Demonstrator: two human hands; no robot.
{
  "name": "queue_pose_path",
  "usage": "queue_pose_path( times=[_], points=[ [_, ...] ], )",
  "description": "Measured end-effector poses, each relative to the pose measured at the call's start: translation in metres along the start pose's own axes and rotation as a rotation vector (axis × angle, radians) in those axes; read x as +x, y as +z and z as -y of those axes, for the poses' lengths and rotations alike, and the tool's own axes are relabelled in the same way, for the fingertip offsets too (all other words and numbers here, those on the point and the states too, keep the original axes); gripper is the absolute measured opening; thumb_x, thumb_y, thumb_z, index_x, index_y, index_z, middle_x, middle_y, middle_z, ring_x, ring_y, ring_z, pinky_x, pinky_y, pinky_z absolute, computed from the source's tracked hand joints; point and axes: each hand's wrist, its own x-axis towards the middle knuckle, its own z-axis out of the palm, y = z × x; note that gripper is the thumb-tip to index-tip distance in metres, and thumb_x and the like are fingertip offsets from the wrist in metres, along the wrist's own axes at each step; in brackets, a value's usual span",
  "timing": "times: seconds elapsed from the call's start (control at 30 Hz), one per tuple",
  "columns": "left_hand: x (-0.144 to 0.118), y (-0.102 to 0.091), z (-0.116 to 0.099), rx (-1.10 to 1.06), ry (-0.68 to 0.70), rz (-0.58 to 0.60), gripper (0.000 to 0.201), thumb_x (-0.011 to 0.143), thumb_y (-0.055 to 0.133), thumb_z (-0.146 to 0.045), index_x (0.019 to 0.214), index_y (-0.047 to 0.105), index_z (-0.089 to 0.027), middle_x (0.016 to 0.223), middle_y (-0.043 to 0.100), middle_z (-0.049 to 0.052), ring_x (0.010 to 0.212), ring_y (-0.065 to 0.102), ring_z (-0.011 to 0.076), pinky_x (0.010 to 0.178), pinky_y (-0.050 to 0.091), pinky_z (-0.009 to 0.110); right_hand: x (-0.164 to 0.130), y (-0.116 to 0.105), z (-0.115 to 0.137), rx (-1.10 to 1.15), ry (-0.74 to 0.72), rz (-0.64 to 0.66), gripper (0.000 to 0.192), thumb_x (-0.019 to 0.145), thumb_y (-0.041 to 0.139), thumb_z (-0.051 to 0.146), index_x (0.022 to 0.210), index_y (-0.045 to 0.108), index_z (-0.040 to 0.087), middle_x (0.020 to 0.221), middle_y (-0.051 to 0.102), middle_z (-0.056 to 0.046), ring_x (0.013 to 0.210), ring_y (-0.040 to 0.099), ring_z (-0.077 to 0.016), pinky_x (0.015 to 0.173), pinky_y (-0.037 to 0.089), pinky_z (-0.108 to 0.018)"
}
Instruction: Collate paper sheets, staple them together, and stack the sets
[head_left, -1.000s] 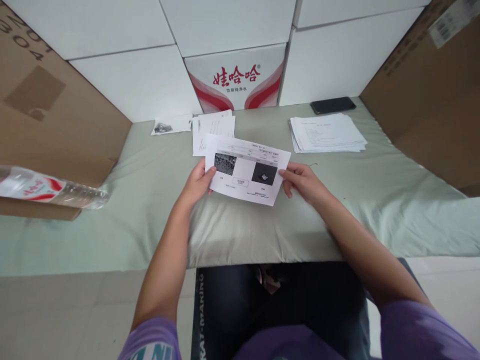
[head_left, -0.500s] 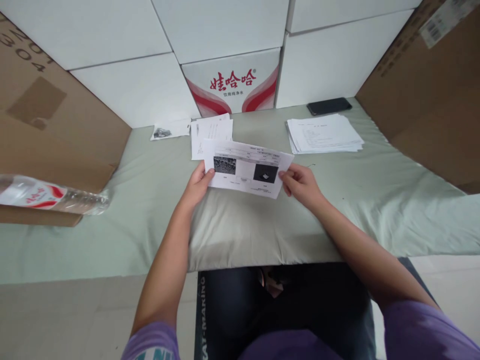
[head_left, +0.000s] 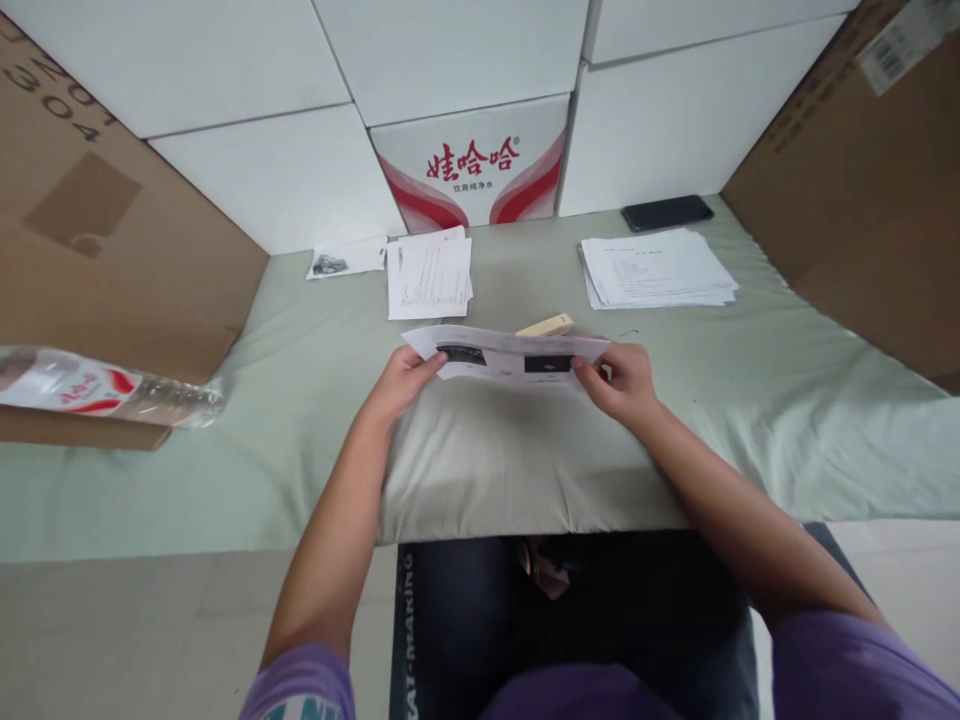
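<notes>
A printed sheet of paper (head_left: 505, 362) with dark pictures is held above the cloth by both hands. My left hand (head_left: 403, 380) pinches its left end, thumb on the printed face. At the right end, my right hand (head_left: 621, 380) grips it the same way. The sheet is tilted and bowed, so its print is foreshortened. Behind its upper edge a cream-coloured, block-like object (head_left: 547, 326) shows in part; its lower side is hidden. Just beyond lies a small pile of printed papers (head_left: 429, 278), and a thicker paper stack (head_left: 660, 270) lies to the right.
A black phone (head_left: 667, 213) lies behind the thicker stack. White cartons (head_left: 469, 170) wall off the back of the green cloth (head_left: 300, 400). Brown cardboard boxes (head_left: 112, 220) stand at both sides. A water bottle (head_left: 112, 388) lies at left, and a picture slip (head_left: 346, 258) at back left.
The sheet has tipped towards flat and bowed, moving slightly down in view with both hands. The cream object now shows behind it. The view has shifted slightly.
</notes>
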Motion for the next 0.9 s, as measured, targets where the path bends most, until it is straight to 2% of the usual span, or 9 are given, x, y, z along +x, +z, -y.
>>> queue_pose_path(
  times=[0.07, 0.13, 0.27, 0.4, 0.53, 0.63, 0.73, 0.8, 0.9],
  points=[
    [0.000, 0.000, 0.003, 0.017, -0.017, 0.009, 0.058, 0.070, 0.084, -0.057, 0.108, 0.077, -0.013, 0.110, 0.078, 0.016, 0.113, 0.070, 0.0300, 0.106, 0.049, 0.042, 0.001, -0.002, 0.000, -0.029, -0.014, 0.042, 0.034, 0.096, 0.052, 0.044, 0.078, 0.067, 0.020, 0.051, 0.042, 0.002, 0.045, 0.034, -0.0101, 0.048, 0.032, -0.026],
    [0.000, -0.001, 0.004, 0.050, -0.011, 0.004, 0.061, 0.070, 0.083, -0.059, 0.109, 0.077, -0.013, 0.110, 0.078, 0.015, 0.113, 0.069, 0.0297, 0.106, 0.048, 0.043, 0.003, -0.006, 0.002, -0.055, -0.019, 0.085, 0.033, 0.097, 0.051, 0.043, 0.082, 0.068, 0.020, 0.053, 0.044, 0.002, 0.046, 0.035, -0.0101, 0.049, 0.032, -0.026],
    [-0.002, -0.003, -0.001, 0.139, -0.001, 0.014, 0.060, 0.072, 0.079, -0.062, 0.106, 0.077, -0.012, 0.107, 0.078, 0.014, 0.110, 0.070, 0.0294, 0.105, 0.049, 0.043, 0.005, -0.012, 0.005, -0.083, -0.006, 0.144, 0.030, 0.095, 0.051, 0.038, 0.076, 0.065, 0.019, 0.053, 0.044, 0.002, 0.047, 0.034, -0.0098, 0.049, 0.031, -0.025],
    [-0.003, 0.002, -0.005, 0.199, -0.028, 0.073, 0.059, 0.075, 0.076, -0.063, 0.104, 0.078, -0.011, 0.106, 0.078, 0.014, 0.107, 0.070, 0.0292, 0.103, 0.050, 0.044, 0.004, -0.012, 0.005, -0.094, -0.022, 0.089, 0.025, 0.092, 0.052, 0.033, 0.076, 0.065, 0.020, 0.049, 0.039, 0.003, 0.045, 0.034, -0.0100, 0.049, 0.030, -0.026],
    [-0.001, 0.008, -0.003, 0.232, -0.045, 0.128, 0.056, 0.076, 0.076, -0.062, 0.102, 0.078, -0.012, 0.106, 0.078, 0.013, 0.108, 0.069, 0.0289, 0.105, 0.049, 0.045, 0.004, -0.012, 0.003, -0.048, -0.016, 0.131, 0.022, 0.089, 0.058, 0.032, 0.070, 0.063, 0.020, 0.049, 0.041, 0.003, 0.045, 0.034, -0.0099, 0.050, 0.030, -0.026],
    [-0.001, 0.006, -0.002, 0.189, -0.033, 0.088, 0.059, 0.073, 0.078, -0.062, 0.105, 0.077, -0.012, 0.107, 0.078, 0.013, 0.113, 0.068, 0.0297, 0.105, 0.049, 0.044, 0.004, -0.016, 0.002, 0.092, 0.079, 0.002, 0.020, 0.088, 0.062, 0.037, 0.079, 0.069, 0.021, 0.056, 0.052, 0.000, 0.048, 0.040, -0.0116, 0.051, 0.032, -0.028],
    [-0.005, 0.000, -0.006, 0.115, -0.171, 0.123, 0.058, 0.070, 0.081, -0.061, 0.099, 0.077, -0.011, 0.094, 0.078, 0.013, 0.095, 0.072, 0.0282, 0.088, 0.057, 0.040, 0.008, -0.022, 0.000, 0.382, 0.272, -0.041, 0.031, 0.088, 0.062, 0.048, 0.100, 0.074, 0.022, 0.069, 0.065, -0.004, 0.048, 0.041, -0.0125, 0.048, 0.028, -0.028],
    [-0.009, -0.002, -0.012, 0.091, -0.337, 0.241, 0.052, 0.069, 0.083, -0.056, 0.093, 0.077, -0.011, 0.084, 0.077, 0.011, 0.075, 0.072, 0.0238, 0.069, 0.059, 0.034, 0.012, -0.024, 0.000, 0.580, 0.413, 0.066, 0.042, 0.088, 0.059, 0.054, 0.105, 0.075, 0.020, 0.078, 0.071, -0.007, 0.044, 0.031, -0.0100, 0.044, 0.019, -0.028],
    [-0.013, 0.001, -0.021, 0.125, -0.519, 0.426, 0.044, 0.072, 0.083, -0.050, 0.091, 0.076, -0.012, 0.078, 0.075, 0.009, 0.058, 0.065, 0.0174, 0.046, 0.049, 0.026, 0.016, -0.020, 0.006, 0.692, 0.605, 0.389, 0.051, 0.088, 0.057, 0.059, 0.107, 0.075, 0.016, 0.083, 0.074, -0.010, 0.041, 0.022, -0.0062, 0.042, 0.012, -0.027]
  ],
)
